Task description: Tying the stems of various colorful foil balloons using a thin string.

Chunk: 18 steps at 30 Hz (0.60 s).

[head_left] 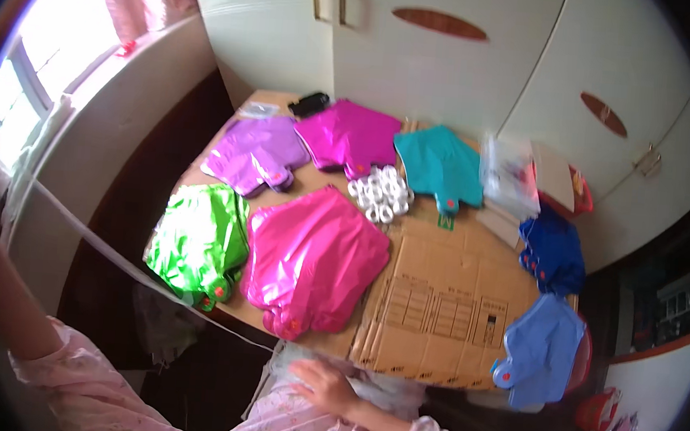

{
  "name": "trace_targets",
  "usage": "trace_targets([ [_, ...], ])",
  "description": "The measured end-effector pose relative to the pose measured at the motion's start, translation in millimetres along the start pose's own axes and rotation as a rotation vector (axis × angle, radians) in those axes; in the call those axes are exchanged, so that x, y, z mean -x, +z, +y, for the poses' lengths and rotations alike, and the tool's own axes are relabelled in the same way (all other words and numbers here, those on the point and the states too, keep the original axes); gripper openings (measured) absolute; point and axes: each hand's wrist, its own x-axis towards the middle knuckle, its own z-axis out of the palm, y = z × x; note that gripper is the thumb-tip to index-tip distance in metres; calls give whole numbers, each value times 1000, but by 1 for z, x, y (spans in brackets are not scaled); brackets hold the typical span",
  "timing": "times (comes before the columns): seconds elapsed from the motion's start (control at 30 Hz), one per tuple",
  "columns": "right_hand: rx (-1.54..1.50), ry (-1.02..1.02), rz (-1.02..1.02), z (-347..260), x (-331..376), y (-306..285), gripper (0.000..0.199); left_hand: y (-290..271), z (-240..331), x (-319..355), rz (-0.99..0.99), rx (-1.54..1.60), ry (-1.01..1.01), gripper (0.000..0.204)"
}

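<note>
My right hand [323, 386] lies palm down over my lap, its fingers stretched out, on or against crumpled clear plastic [392, 388] below the table's front edge. It grips nothing that I can see. My left forearm [18, 303] rises along the left rim, and its hand is lost past the dark edge. A narrow pale strip [126, 265] slants from beside that forearm down to the table's front edge. Nearest on the table are a pink stack of flat foil shapes [318, 254], like uninflated balloons, and a shiny green one [199, 240].
More flat foil stacks lie around: lilac [257, 152], magenta [350, 135], teal [440, 162], dark blue [555, 250] and light blue [544, 345]. White rings [381, 192] are heaped mid-table. Flattened cardboard [443, 304] covers the right. White cabinets [421, 67] stand behind; a window [61, 7] is left.
</note>
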Motion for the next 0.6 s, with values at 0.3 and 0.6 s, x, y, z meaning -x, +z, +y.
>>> trace_targets([
  [0.3, -691, -31, 172, -52, -132, -134, 67, 145, -57, 46, -1002, 102, -827, 13],
  [0.6, -1108, 371, 188, -2, -63, -188, 21, 161, -164, 158, -1133, 376, -1132, 19],
])
